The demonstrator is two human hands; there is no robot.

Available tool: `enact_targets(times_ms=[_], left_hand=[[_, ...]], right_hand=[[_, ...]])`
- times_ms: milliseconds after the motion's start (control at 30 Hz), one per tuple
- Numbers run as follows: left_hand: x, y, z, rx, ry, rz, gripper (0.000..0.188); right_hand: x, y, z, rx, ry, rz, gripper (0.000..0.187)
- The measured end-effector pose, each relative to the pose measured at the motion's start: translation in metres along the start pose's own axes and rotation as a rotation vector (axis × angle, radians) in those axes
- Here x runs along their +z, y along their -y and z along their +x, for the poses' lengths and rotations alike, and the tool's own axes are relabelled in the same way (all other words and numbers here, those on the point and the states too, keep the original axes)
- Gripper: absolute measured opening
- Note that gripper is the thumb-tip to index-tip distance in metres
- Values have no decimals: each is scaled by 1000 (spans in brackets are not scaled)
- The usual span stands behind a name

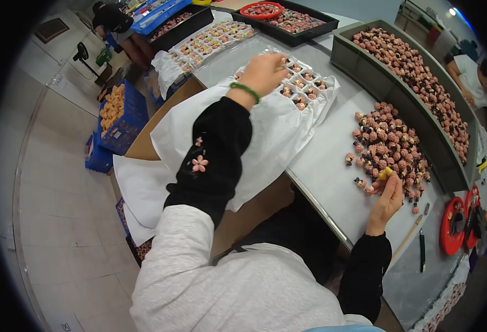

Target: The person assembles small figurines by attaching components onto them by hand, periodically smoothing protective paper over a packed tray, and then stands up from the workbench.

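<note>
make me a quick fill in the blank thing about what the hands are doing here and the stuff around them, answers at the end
1. The bracelet on the wrist of the left hand is ____.
2. Bright ____ shows at the fingertips of the right hand.
3. In the picture, the loose pile of pink pieces lies on the ____-hand side of the white compartment tray.
4. The crate of tan-orange pieces near the left wall is ____.

Missing words: green; yellow; right; blue

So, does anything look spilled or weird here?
Only small things: a stray pink-and-dark piece lies apart from the loose heap, and the white sheet hangs past the table's edge. Both look a bit untidy.
</note>
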State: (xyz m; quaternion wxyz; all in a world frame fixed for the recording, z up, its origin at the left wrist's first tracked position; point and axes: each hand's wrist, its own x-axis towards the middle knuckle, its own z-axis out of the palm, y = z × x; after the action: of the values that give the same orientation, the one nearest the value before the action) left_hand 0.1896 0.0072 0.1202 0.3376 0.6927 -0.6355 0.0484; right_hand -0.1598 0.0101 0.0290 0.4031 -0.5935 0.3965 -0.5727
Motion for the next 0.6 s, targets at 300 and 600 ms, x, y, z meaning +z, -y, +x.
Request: enact_targets(times_ms=[300, 600], left_hand=[[57, 89, -43, 21, 202, 238, 24], [73, 82, -68, -97, 204, 489, 63]], right_hand=[[-1, 0, -1, 4, -2, -77, 30], [1, -3, 3, -49, 6, -54, 29]])
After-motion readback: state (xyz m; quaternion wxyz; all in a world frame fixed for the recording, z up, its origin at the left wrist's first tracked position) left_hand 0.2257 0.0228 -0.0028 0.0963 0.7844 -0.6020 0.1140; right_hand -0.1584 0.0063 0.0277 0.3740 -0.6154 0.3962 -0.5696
